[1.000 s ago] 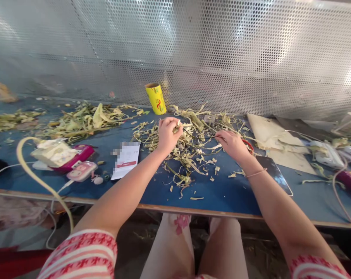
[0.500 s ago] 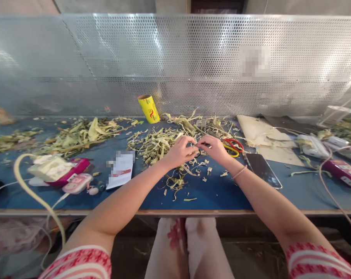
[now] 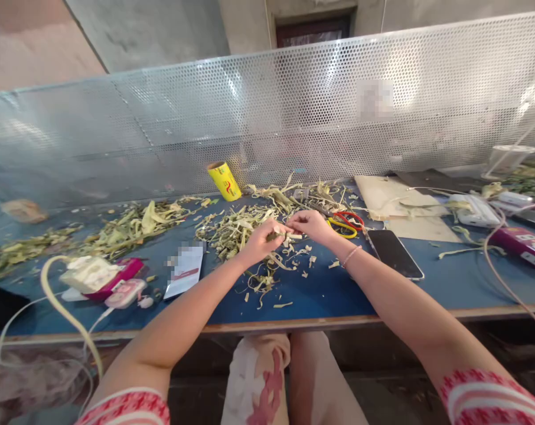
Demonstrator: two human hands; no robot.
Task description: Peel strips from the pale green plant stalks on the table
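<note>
My left hand (image 3: pixel 262 241) is closed around a small pale plant piece (image 3: pixel 293 236) that sticks out toward the right. Close beside it, my right hand (image 3: pixel 310 225) has its fingers pinched together at the left hand's fingertips; what they hold, if anything, is too small to make out. Both hands are over the front right side of a heap of dried greenish plant strips (image 3: pixel 232 227) on the blue table (image 3: pixel 329 304). Red-handled and yellow-handled tools (image 3: pixel 349 227) lie just right of my right hand. Small pale scraps are scattered below the hands.
A yellow tube (image 3: pixel 225 182) stands tilted by the perforated metal screen (image 3: pixel 258 118). One phone (image 3: pixel 185 271) lies left of my hands, another (image 3: pixel 394 254) to the right. Power strips and cables sit at both sides. More plant strips (image 3: pixel 130 227) lie at the left, cardboard (image 3: pixel 395 198) at the back right.
The view has tilted and shifted. My left hand has closed its fingers more, and a pale piece now shows between the hands. My right hand has turned slightly.
</note>
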